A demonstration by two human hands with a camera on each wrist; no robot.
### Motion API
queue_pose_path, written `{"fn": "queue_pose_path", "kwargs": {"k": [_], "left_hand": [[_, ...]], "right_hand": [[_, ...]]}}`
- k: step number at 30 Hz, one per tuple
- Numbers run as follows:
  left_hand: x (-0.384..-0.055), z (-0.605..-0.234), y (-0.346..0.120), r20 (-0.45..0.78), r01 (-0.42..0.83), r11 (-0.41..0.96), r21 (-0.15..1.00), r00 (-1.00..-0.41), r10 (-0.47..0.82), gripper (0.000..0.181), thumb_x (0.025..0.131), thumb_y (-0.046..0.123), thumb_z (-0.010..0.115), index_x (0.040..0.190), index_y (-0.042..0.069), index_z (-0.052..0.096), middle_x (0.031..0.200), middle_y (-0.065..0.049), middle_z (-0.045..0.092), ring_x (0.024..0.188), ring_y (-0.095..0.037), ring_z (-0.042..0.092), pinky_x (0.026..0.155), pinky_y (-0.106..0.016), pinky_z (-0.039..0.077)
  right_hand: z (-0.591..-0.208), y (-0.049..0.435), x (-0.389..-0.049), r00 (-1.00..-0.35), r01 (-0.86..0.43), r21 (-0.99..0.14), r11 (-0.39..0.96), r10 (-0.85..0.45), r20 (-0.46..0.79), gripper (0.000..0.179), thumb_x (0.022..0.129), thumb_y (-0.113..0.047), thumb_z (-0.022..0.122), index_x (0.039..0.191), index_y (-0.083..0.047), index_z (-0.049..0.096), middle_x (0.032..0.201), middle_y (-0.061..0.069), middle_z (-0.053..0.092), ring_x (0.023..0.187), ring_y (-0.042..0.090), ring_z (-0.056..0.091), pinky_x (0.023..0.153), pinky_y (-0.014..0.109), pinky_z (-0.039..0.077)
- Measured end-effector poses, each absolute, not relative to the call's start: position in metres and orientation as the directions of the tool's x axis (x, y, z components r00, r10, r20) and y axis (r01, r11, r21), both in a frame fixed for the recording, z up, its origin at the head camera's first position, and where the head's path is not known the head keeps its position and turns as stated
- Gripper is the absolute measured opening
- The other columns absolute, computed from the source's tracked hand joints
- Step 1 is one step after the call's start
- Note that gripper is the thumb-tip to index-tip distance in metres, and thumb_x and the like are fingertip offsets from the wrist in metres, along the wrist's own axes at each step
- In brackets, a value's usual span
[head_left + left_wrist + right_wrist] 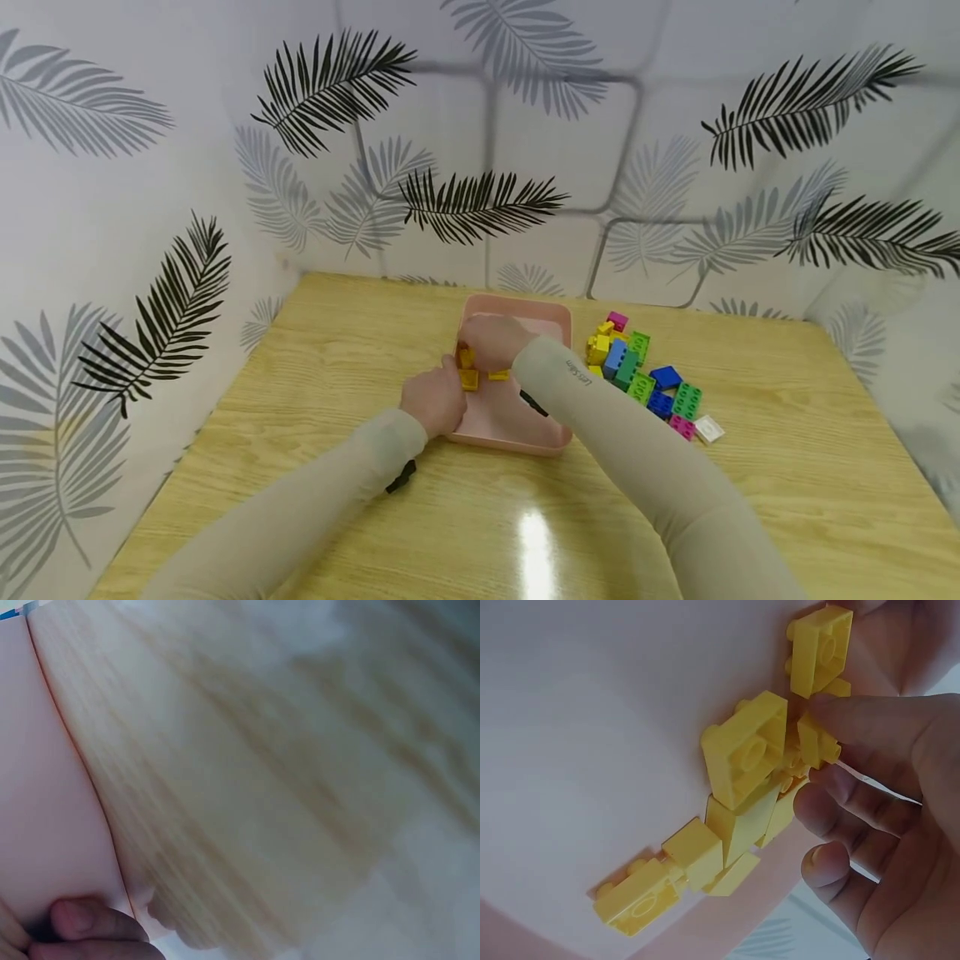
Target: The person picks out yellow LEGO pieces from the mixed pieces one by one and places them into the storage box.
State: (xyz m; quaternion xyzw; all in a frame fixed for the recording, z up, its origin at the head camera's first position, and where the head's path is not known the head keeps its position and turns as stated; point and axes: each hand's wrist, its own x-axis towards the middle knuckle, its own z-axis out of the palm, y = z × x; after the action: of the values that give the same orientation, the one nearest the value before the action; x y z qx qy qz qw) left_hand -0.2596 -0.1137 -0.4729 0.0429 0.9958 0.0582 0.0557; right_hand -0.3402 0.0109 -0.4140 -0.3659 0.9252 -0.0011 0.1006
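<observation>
My left hand grips the left rim of a pink plastic box. In the left wrist view its fingertips curl at the box's wall. My right hand reaches into the back left of the box. Seen from the right wrist, its thumb and forefinger pinch a small yellow toy brick among other yellow bricks. A larger yellow brick leans with its hollow underside showing, beside a yellow block and another brick. The palm hides part of the pile in the head view.
Right of the box lies a loose heap of coloured bricks, among them a blue brick, a green brick and a magenta brick. A white piece sits at its right end. Patterned walls stand behind and left of the wooden table.
</observation>
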Motion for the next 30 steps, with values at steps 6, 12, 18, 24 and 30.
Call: {"fn": "queue_pose_path", "kwargs": {"k": [6, 12, 18, 24, 30], "left_hand": [[-0.258, -0.472, -0.113, -0.098, 0.063, 0.989, 0.133, -0.992, 0.077, 0.042, 0.098, 0.025, 0.057, 0.129, -0.002, 0.046, 0.084, -0.012, 0.068, 0.070, -0.028, 0.068, 0.061, -0.046, 0.055], [-0.258, -0.472, -0.113, -0.094, 0.055, 0.987, 0.150, -0.993, 0.070, 0.031, 0.097, 0.024, 0.056, 0.117, 0.001, 0.048, 0.081, -0.011, 0.066, 0.067, -0.027, 0.066, 0.060, -0.045, 0.054], [-0.257, -0.470, -0.114, -0.109, 0.057, 0.985, 0.162, -0.991, 0.075, 0.031, 0.097, 0.024, 0.057, 0.116, 0.002, 0.046, 0.076, -0.009, 0.063, 0.062, -0.024, 0.062, 0.057, -0.042, 0.052], [-0.257, -0.467, -0.114, -0.125, 0.049, 0.986, 0.159, -0.990, 0.069, 0.029, 0.100, 0.024, 0.052, 0.118, 0.001, 0.046, 0.071, -0.008, 0.060, 0.059, -0.021, 0.061, 0.055, -0.040, 0.052], [-0.257, -0.466, -0.114, -0.143, 0.075, 0.989, 0.127, -0.985, 0.093, 0.042, 0.104, 0.027, 0.047, 0.132, -0.004, 0.045, 0.070, -0.007, 0.061, 0.057, -0.018, 0.060, 0.054, -0.037, 0.052]], "right_hand": [[-0.413, 0.015, -0.335, -0.714, -0.672, -0.095, 0.734, -0.677, -0.180, 0.025, 0.092, -0.010, 0.067, 0.114, -0.021, 0.069, 0.108, -0.005, 0.069, 0.088, 0.012, 0.061, 0.083, 0.027, 0.053], [-0.411, 0.020, -0.335, -0.703, -0.671, -0.124, 0.731, -0.680, -0.209, 0.025, 0.091, -0.014, 0.071, 0.115, -0.023, 0.071, 0.103, -0.007, 0.069, 0.082, 0.012, 0.060, 0.075, 0.025, 0.051], [-0.406, 0.023, -0.333, -0.692, -0.653, -0.154, 0.742, -0.666, -0.276, 0.014, 0.093, -0.017, 0.070, 0.104, -0.023, 0.076, 0.091, -0.007, 0.069, 0.071, 0.012, 0.058, 0.066, 0.025, 0.049], [-0.399, 0.034, -0.327, -0.695, -0.652, -0.150, 0.743, -0.665, -0.273, 0.011, 0.095, -0.016, 0.066, 0.098, -0.019, 0.076, 0.080, -0.004, 0.064, 0.067, 0.014, 0.054, 0.067, 0.028, 0.045], [-0.395, 0.056, -0.317, -0.715, -0.659, -0.097, 0.746, -0.662, -0.225, 0.026, 0.097, -0.023, 0.067, 0.122, -0.016, 0.073, 0.112, -0.002, 0.072, 0.094, 0.015, 0.064, 0.090, 0.032, 0.053]]}}
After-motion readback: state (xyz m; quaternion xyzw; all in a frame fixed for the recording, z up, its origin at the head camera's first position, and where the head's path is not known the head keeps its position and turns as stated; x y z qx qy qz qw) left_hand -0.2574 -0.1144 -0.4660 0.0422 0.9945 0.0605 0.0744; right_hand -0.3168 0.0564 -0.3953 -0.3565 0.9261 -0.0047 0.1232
